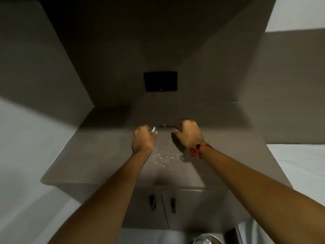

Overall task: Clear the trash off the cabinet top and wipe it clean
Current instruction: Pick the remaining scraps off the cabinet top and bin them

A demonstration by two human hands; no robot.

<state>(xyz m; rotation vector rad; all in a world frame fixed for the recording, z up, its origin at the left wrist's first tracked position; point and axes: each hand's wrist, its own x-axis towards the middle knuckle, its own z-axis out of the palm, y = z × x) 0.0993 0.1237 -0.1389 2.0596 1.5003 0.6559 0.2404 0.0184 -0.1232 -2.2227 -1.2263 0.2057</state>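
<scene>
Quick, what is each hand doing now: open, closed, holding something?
Left hand: closed on a small white scrap.
Right hand: closed in a fist on the cabinet top; what it holds cannot be told.

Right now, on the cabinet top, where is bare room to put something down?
The cabinet top is bare on its left part, from the left hand out to the left edge, and along the right side past the right hand. The middle is crowded: white crumbs lie between the wrists, and a small brown scrap sits by the back wall.
</scene>
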